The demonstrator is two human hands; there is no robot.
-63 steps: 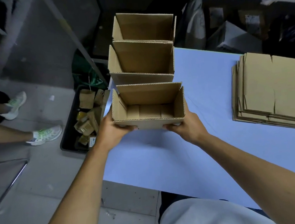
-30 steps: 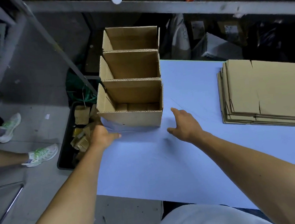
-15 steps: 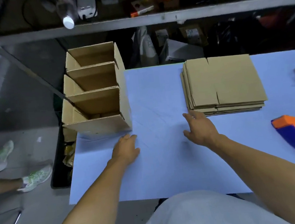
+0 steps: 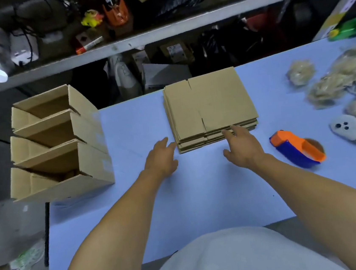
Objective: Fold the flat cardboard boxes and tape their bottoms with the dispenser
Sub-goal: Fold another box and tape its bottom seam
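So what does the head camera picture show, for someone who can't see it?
Two bare hands, left and right, reach toward a stack of flat cardboard on a blue table. Three folded boxes stand at the left edge, and an orange and blue tape dispenser lies to the right.

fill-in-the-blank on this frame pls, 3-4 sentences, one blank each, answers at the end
1. The number of folded boxes lined up at the table's left edge is ____.
2. The tape dispenser has an orange top and a ____ body.
3. The hand whose fingers reach the near edge of the flat cardboard stack is the ____ hand.
4. The left hand holds ____.

Answers: three; blue; right; nothing
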